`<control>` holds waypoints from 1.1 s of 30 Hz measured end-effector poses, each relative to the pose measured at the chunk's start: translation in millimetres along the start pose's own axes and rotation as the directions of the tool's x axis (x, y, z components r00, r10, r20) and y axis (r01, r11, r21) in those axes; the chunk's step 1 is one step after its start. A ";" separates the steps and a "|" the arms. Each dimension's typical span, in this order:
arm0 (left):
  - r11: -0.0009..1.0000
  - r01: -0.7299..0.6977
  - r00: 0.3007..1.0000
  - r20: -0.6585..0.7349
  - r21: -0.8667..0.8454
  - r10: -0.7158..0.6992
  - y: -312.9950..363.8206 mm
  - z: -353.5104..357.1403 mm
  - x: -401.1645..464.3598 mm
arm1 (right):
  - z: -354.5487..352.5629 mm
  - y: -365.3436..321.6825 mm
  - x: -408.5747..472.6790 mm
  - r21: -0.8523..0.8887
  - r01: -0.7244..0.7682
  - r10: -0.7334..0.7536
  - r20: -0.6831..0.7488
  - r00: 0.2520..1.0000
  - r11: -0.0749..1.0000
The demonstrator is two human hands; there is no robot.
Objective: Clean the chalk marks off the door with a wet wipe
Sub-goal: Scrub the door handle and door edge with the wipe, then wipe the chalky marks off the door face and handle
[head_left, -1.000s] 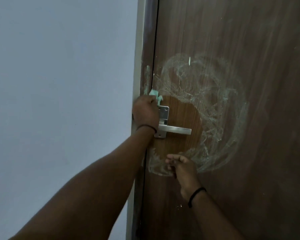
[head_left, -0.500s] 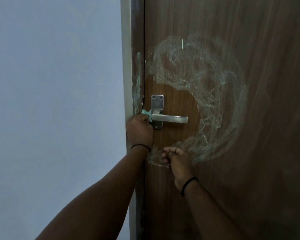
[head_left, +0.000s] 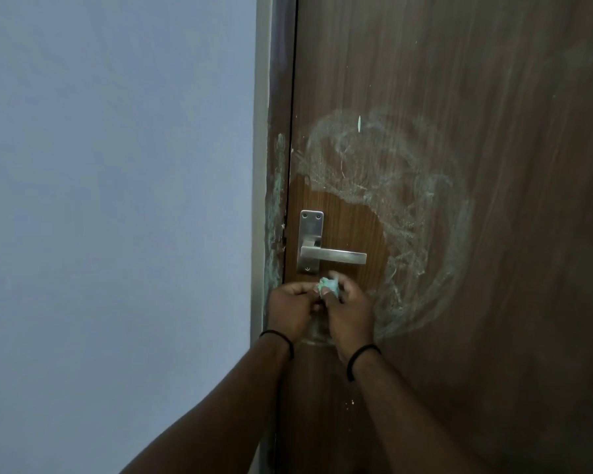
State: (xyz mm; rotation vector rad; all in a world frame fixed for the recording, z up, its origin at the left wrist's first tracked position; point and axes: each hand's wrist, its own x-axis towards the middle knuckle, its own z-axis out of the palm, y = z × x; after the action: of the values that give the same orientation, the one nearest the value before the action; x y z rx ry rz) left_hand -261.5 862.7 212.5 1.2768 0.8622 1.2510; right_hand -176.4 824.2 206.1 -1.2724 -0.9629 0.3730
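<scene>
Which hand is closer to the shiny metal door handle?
Right. The right hand sits just under the silver metal lever handle, its fingers almost below the bar. The left hand is lower and off to the left, near the door's edge. Both pinch the crumpled green wet wipe.

Two hands are up in front of the door, the left hand and the right hand, and between them there's one wet wipe, a single crumpled greenish wad. Each wrist carries one dark band, so that's two: one wristband on the left, one wristband on the right. One door, one metal lever handle on one backplate, and I count three screws showing on that plate. One big swirling patch of chalk marks on the panel, plus one greenish smear down the door frame. One plain wall to the left.
</scene>
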 end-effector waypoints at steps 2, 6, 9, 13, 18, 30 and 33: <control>1.000 -0.024 0.996 0.081 0.019 0.022 7.8 -6.3 -2.2 | 0.2 -8.4 -1.4 -0.001 0.068 -0.068 0.023 0.997 0.998; 0.885 -0.299 0.953 0.072 0.356 0.293 25.5 -17.6 -7.7 | -14.5 -23.8 -9.0 -0.087 0.121 -0.126 -0.057 0.990 0.989; 0.712 -0.440 0.830 -0.054 0.547 0.555 49.2 -14.9 -10.7 | -26.6 -40.7 -20.5 -0.317 0.407 -0.444 -0.052 0.895 0.857; 0.392 -0.529 0.678 0.097 0.753 0.728 78.6 -13.8 -3.8 | -20.1 -87.6 1.0 -0.448 0.638 -0.737 -0.073 0.672 0.626; 0.272 -0.650 0.654 0.340 0.710 0.676 72.5 -14.0 1.5 | 4.4 -138.5 60.0 -0.564 0.742 -0.766 0.272 0.583 0.364; 0.204 -0.756 0.631 0.610 0.622 0.479 57.3 -36.3 23.5 | 44.3 -156.3 118.2 -0.602 0.787 -0.810 0.390 0.439 0.136; 0.202 -0.759 0.627 0.612 0.618 0.482 57.8 -37.2 25.3 | 60.3 -180.3 131.1 -0.686 0.701 -0.824 0.271 0.497 0.197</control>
State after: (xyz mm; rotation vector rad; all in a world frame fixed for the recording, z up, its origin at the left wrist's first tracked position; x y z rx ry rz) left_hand -303.7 886.9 267.3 2.8332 0.7376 1.1720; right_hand -194.5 901.7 422.8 -1.2717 -1.5659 -1.0650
